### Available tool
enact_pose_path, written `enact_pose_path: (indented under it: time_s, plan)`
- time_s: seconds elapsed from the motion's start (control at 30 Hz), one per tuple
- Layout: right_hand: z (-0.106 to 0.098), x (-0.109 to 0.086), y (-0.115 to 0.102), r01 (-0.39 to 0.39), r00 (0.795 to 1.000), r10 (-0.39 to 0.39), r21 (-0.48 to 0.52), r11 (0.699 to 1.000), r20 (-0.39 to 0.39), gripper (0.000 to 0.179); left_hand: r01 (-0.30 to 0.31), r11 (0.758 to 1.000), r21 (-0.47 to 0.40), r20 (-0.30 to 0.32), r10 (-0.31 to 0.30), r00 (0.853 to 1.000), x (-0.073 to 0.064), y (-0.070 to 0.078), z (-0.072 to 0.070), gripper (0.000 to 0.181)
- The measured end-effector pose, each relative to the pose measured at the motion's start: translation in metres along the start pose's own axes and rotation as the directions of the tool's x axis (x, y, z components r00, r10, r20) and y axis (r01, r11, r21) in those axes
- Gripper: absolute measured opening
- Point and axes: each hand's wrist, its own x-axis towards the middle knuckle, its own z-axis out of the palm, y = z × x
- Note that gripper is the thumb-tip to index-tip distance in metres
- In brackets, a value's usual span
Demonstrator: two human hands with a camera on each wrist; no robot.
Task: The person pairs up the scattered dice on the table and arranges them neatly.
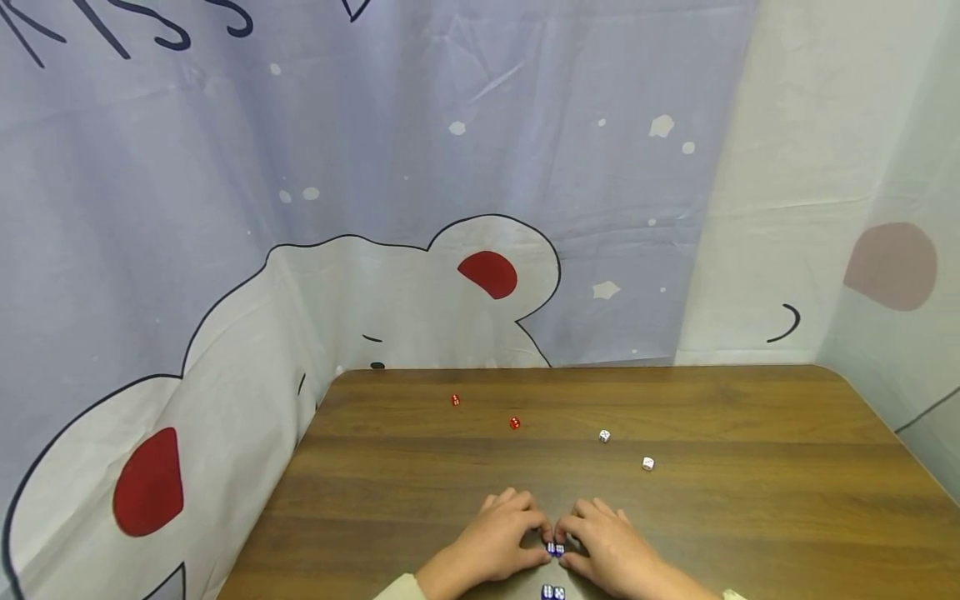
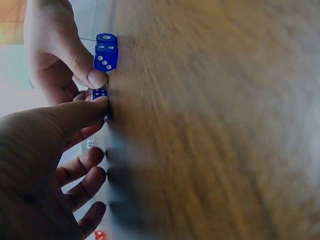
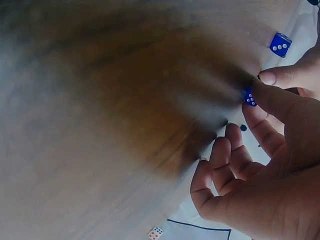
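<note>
Two blue dice with white pips sit side by side on the wooden table, between my hands. My left hand (image 1: 498, 537) pinches the left blue die (image 1: 551, 549) between thumb and index finger. From the other side, the thumb and index finger of my right hand (image 1: 613, 546) pinch the right blue die (image 1: 560, 550). The other fingers of both hands are bent, with their tips down at the tabletop. Closer to me, another pair of blue dice (image 1: 552, 592) stands together. In the left wrist view, the left thumb partly hides the pinched dice (image 2: 100, 93).
Toward the back of the wooden table (image 1: 750, 500) lie two red dice, one farther left (image 1: 455, 400) and one nearer the middle (image 1: 514, 423). Two white dice, one (image 1: 604, 436) behind the other (image 1: 648, 463), lie right of centre. A printed curtain (image 1: 412, 167) hangs behind the table.
</note>
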Motion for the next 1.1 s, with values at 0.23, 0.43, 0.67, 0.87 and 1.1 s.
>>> enact_pose_path:
  time_s: [0.23,0.43,0.67,0.87,1.1]
  plan:
    - [0.0,-0.001,0.0,-0.008,1.0,0.008,0.005,1.0,0.0,0.021,-0.009,1.0,-0.004,0.004,0.009,1.0,0.0,0.0,-0.002,0.015]
    - [0.0,-0.001,0.0,-0.011,1.0,0.011,0.012,1.0,0.004,0.021,0.002,0.998,-0.056,0.051,0.001,0.999,0.002,-0.005,-0.005,0.018]
    - [-0.001,-0.001,0.0,-0.025,0.999,0.024,0.027,0.999,0.028,0.022,0.029,0.996,-0.086,0.036,-0.026,0.999,0.006,-0.02,-0.017,0.021]
    - [0.0,-0.001,0.0,-0.024,1.0,0.024,0.018,1.0,0.02,0.023,0.099,0.99,-0.104,-0.057,-0.106,0.993,0.013,-0.047,-0.037,0.022]
    - [0.0,0.0,0.0,-0.028,1.0,0.028,0.024,0.999,0.013,0.022,0.187,0.969,-0.159,-0.216,-0.219,0.952,0.029,-0.089,-0.058,0.025]
